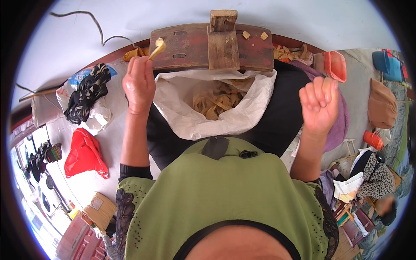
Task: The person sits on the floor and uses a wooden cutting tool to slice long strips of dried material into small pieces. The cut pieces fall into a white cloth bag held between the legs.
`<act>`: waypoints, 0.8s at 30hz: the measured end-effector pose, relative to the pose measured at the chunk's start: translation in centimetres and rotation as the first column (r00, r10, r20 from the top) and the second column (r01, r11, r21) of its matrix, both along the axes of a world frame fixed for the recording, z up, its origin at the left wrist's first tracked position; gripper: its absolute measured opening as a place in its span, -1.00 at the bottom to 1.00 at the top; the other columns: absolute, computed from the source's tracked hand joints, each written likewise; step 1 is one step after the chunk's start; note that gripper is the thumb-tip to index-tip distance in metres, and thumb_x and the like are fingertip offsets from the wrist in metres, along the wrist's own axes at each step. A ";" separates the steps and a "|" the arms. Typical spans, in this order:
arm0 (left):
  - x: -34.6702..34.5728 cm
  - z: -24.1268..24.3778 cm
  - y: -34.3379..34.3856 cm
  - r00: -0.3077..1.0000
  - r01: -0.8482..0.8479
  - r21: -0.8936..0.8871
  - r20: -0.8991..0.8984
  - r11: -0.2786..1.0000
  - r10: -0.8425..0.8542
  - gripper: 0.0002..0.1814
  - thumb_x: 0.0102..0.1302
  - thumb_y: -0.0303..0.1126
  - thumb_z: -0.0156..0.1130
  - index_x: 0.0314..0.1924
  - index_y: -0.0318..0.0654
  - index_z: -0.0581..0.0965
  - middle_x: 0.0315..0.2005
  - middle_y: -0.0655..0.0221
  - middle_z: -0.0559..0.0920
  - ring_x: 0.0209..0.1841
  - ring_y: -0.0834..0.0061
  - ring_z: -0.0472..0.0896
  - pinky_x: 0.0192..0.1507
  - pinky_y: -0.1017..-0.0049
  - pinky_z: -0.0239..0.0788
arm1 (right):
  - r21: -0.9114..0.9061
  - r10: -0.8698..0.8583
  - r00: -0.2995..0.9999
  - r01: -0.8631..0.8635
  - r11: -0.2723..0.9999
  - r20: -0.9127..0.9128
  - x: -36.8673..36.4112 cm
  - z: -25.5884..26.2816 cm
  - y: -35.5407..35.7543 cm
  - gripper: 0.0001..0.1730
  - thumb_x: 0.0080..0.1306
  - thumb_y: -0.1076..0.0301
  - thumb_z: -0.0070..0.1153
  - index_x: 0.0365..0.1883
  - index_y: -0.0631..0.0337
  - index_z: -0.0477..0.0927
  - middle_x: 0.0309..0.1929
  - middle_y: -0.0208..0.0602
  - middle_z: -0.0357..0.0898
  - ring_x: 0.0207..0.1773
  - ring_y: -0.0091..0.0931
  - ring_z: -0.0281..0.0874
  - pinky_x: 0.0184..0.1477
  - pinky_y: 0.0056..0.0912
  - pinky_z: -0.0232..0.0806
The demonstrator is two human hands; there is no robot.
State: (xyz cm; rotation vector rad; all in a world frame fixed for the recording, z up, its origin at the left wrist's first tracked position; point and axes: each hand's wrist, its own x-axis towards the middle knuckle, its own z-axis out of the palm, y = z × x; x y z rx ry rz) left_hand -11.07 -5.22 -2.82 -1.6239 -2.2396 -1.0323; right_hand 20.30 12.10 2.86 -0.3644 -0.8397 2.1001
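Observation:
My left hand (139,84) is raised left of an open white woven sack (182,122). Its fingertips pinch a thin yellowish strip (157,51) with a pale, lumpy tip. My right hand (318,104) is held up on the right, palm side in view and fingers curled in; nothing shows in it. Between the hands, the sack lies over the lap with yellow-brown strips (217,102) inside. Beyond its mouth lies a worn reddish wooden board (188,42), crossed by a wooden piece with an upright block (223,21). Small pale yellow chunks (246,34) rest on the board's right part.
A red plastic container (335,66) and a purple cloth (341,120) are at the right. More yellowish strips (292,53) lie behind the board. A dark patterned cloth (87,94) and a red bag (85,154) are at the left. Another person (377,178) sits at far right.

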 end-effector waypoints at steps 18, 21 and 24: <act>7.3 1.5 5.5 0.945 0.326 -0.125 0.046 0.937 -0.322 -0.79 0.12 -0.52 0.26 -0.20 -0.18 0.53 -0.36 0.34 0.55 -0.45 0.27 0.58 -0.47 0.41 0.41 | 0.648 -0.171 0.779 -0.352 0.676 0.603 -8.4 -4.7 -0.5 -0.83 0.22 0.46 0.18 -0.23 0.31 0.55 -0.39 -0.31 0.51 -0.39 -0.53 0.45 -0.33 -0.51 0.35; 7.6 1.3 5.4 0.952 0.306 -0.143 0.041 0.941 -0.303 -0.76 0.10 -0.52 0.28 -0.19 -0.16 0.53 -0.34 0.35 0.55 -0.46 0.29 0.58 -0.49 0.41 0.41 | 0.709 -0.232 0.733 -0.445 0.546 0.639 -7.9 -5.5 -0.4 -0.87 0.28 0.42 0.13 -0.32 0.33 0.53 -0.48 -0.35 0.46 -0.44 -0.57 0.38 -0.39 -0.49 0.29; 7.7 1.1 5.2 0.938 0.340 -0.179 0.003 0.923 -0.345 -0.71 0.04 -0.52 0.30 -0.18 -0.15 0.52 -0.31 0.37 0.55 -0.46 0.29 0.57 -0.48 0.41 0.40 | 0.537 0.000 0.757 -0.463 0.705 0.653 -7.3 -5.2 -0.7 -0.80 0.34 0.37 0.06 -0.43 0.33 0.48 -0.56 -0.43 0.38 -0.49 -0.63 0.30 -0.46 -0.52 0.21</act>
